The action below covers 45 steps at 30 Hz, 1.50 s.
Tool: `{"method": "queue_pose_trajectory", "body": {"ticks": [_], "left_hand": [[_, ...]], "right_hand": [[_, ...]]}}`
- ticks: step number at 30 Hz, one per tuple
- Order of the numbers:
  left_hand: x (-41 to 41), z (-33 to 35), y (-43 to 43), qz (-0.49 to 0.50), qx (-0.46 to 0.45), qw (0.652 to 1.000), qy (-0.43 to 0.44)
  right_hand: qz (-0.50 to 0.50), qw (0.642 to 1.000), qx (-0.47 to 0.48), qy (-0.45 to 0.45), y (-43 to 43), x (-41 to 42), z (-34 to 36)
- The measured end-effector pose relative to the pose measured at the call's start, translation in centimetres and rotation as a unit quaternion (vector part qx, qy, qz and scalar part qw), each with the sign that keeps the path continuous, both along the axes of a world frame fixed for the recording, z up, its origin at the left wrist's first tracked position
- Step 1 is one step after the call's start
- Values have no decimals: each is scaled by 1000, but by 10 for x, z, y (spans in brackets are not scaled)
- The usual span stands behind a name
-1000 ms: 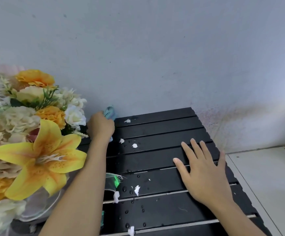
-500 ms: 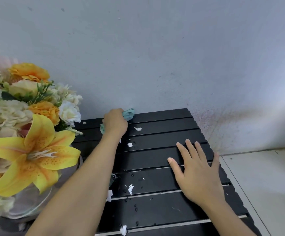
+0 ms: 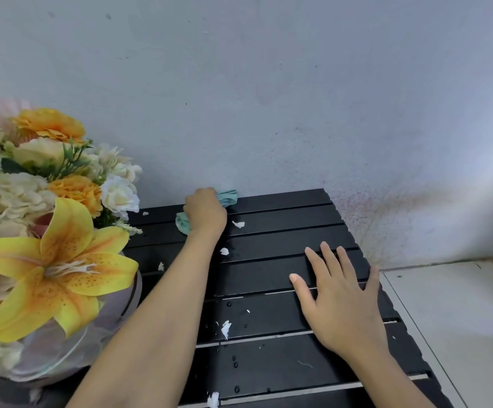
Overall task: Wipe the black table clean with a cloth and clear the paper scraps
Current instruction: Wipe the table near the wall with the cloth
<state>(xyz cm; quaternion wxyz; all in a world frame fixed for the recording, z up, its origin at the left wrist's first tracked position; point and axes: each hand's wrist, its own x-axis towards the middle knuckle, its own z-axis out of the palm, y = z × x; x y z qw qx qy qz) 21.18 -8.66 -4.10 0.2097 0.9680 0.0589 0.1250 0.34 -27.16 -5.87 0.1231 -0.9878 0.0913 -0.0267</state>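
Since its slats are rigid and look solidly fixed, the black slatted table (image 3: 268, 260) against the pale grey wall (image 3: 268, 98) should take firm wiping pressure, though the gaps between slats could swallow small debris. At its left side stands the bouquet of yellow, orange and cream flowers (image 3: 48, 260) in a clear glass bowl (image 3: 62, 357), which I judge top-heavy and breakable, so strokes near it want care. The right hand (image 3: 342, 301) lies flat on the middle slats, fingers straight and spread, holding nothing. The left hand (image 3: 205, 213) is at the far edge by the wall, fingers curled round the small teal cloth (image 3: 229, 198), which bulges out on both sides of the fist. That cloth looks soft, light and limp; bunched in the fist seems the sound hold, with a wad left free underneath to meet the surface. Smallest are the torn white paper scraps (image 3: 238, 224), scattered over the slats: one just beside the left hand, one by its wrist, others nearer the person. They look featherlight and, with water droplets (image 3: 235, 363) about, probably damp and clingy, so sweeping them together should work better than pinching each.
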Motion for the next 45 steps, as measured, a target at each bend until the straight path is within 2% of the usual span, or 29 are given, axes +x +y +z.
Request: {"method": "queue_pose_trajectory", "body": {"ticks": [4,7,9,11,13,16,20,26,28,31,33,35,37,42,45], "left_hand": [[-7,2,-34,-98,-53,994,11],[-16,14,-82,-239,-83,965,73],[-17,22,-87,-287,-78,948,117],[-12,27,-56,-234,-13,966,110],[-5,23,-8,-116,45,988,87],[-3,15,31,23,67,996,52],[1,15,-16,70,79,993,52],[-3,22,-54,19,133,989,65],[-10,25,-80,-25,105,992,63],[-16,21,-131,-163,32,985,46],[-25,23,-154,-274,22,959,67],[-27,32,-155,-343,33,933,101],[-24,40,-130,-327,61,937,110],[-7,25,-11,-154,68,983,78],[-10,12,-13,-92,55,993,50]], "right_hand": [[-4,1000,-5,1,1,-2,1],[-2,1000,1,-2,-1,-2,0],[-2,1000,10,-7,-3,-2,-2],[1,1000,11,-13,-4,-3,-3],[4,1000,10,-14,-3,-3,-4],[1,1000,6,-9,-2,-4,-3],[2,1000,11,-2,-2,-3,-2],[5,1000,8,-3,0,-2,-1],[3,1000,9,-3,1,-3,-1],[5,1000,7,-4,-1,-2,-1],[10,1000,10,-4,-4,0,-1],[12,1000,19,-7,-7,0,1],[11,1000,26,-11,-7,-2,1],[7,1000,28,-12,-4,-4,1],[2,1000,18,-7,-1,-4,1]]}}
